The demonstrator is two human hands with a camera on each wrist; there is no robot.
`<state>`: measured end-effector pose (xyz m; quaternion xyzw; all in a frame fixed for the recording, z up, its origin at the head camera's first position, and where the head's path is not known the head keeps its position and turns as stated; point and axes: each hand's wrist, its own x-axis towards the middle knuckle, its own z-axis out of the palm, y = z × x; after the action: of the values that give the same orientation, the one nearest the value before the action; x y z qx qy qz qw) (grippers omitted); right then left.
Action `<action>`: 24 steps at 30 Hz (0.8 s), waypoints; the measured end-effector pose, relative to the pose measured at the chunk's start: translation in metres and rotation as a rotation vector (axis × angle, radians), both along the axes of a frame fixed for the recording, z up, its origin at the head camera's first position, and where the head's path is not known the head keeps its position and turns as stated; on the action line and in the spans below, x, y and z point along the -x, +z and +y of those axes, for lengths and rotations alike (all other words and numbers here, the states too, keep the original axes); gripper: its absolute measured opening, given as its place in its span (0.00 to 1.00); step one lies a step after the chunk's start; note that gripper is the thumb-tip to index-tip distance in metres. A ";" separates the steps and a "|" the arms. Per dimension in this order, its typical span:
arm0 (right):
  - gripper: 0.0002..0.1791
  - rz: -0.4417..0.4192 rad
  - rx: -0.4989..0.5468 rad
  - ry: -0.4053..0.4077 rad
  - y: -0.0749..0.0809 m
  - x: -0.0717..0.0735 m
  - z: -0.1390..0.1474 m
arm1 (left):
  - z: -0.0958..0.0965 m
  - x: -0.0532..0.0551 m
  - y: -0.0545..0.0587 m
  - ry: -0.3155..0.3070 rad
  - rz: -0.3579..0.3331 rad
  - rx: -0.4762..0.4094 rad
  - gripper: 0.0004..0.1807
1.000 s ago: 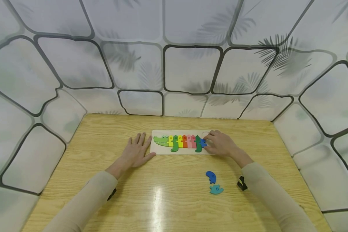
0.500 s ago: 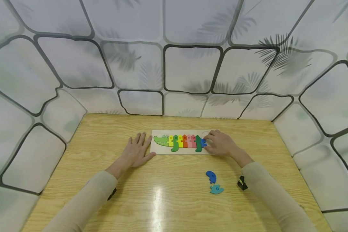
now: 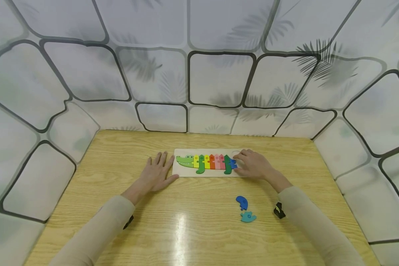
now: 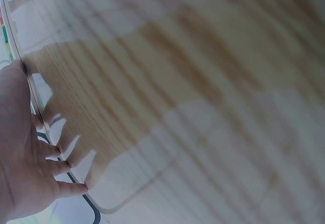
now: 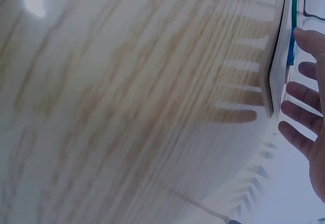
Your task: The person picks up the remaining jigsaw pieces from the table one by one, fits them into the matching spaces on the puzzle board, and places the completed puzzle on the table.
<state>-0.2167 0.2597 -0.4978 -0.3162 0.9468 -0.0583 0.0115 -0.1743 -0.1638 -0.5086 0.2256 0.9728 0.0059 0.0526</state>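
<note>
A crocodile puzzle board lies on the table with coloured pieces in a row from the green head to the dark green leg piece. At the board's left end my left hand lies flat, fingers spread, its thumb by the near corner. My right hand pinches a blue puzzle piece beside the dark green leg; the hand hides part of that piece and the board's right end. In the right wrist view, the thumb meets the blue piece and the other fingers reach out over the board's end.
Two loose puzzle pieces lie on the table in front of the board: a dark blue curved piece and a teal piece. Patterned white walls enclose the wooden table at the back and sides.
Almost nothing differs. The right forearm has shifted very slightly to the right, while both hands and the puzzle pieces keep their places.
</note>
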 end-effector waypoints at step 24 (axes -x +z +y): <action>0.35 0.041 0.011 0.018 0.015 -0.022 0.004 | 0.000 0.000 -0.001 0.000 0.001 -0.006 0.48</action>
<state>-0.1948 0.2633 -0.4831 -0.3258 0.9437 -0.0572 -0.0090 -0.1744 -0.1637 -0.5095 0.2260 0.9727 0.0086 0.0512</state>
